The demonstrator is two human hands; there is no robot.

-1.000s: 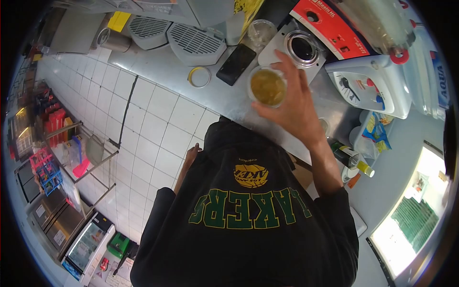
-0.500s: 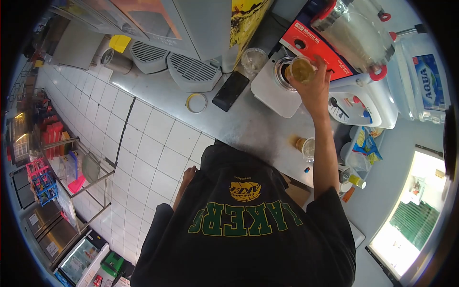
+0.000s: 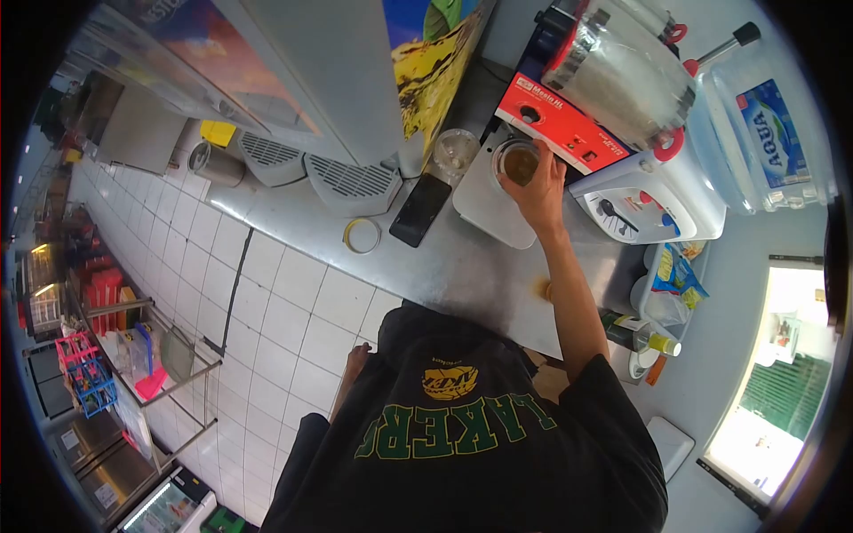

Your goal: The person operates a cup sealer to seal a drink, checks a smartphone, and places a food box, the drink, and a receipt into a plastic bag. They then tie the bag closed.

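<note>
My right hand (image 3: 539, 188) is closed round the rim of a clear plastic cup (image 3: 517, 167) with brownish-yellow liquid. The cup sits low in the round holder (image 3: 502, 149) on the metal plate (image 3: 491, 211) of a cup sealing machine (image 3: 553, 124) with a red front. My left hand (image 3: 357, 357) hangs low beside my body, over the tiled floor and away from the counter. It is small in view and partly turned away, so its fingers do not show clearly. A second cup (image 3: 547, 291) stands on the counter, mostly hidden behind my right forearm.
On the steel counter (image 3: 293, 209) lie a black phone (image 3: 420, 210) and a tape roll (image 3: 362, 222). A lidded clear cup (image 3: 455, 151) stands near the sealer. Drip trays (image 3: 354, 185), a white dispenser (image 3: 644, 200), a bottle (image 3: 635, 332) and a bin of packets (image 3: 671, 280) surround it.
My right hand has lowered the cup from above the sealer's plate into the round holder. The camera view has shifted, and my forearm now covers most of the second cup.
</note>
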